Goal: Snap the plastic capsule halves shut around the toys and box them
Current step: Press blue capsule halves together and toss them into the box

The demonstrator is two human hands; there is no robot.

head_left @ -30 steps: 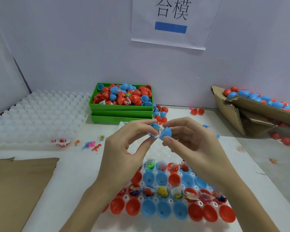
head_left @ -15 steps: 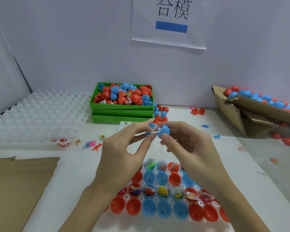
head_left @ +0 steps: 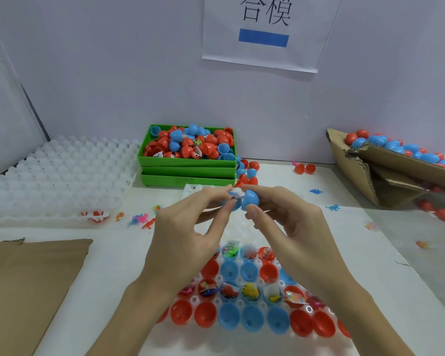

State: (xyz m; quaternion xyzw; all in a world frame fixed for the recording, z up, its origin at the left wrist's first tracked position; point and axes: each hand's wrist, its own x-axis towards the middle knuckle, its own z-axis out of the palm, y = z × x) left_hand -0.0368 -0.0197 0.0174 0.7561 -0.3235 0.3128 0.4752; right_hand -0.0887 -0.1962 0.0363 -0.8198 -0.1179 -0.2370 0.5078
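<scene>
My left hand pinches a blue capsule half with a wrapped toy poking out of it. My right hand pinches the other blue half, held against the first, mouth to mouth, above the table. Below my hands a white cell tray holds several red and blue open halves, some with toys inside. A cardboard box at the right holds several shut red and blue capsules.
A green bin of loose halves stands on a second green bin at the back. White cell trays lie at the left. A brown cardboard sheet lies front left. Small toys and capsules are scattered on the table.
Both hands have kept the two blue halves at the same height and brought them closer, mouth to mouth. The toy's wrapper still shows between them.
</scene>
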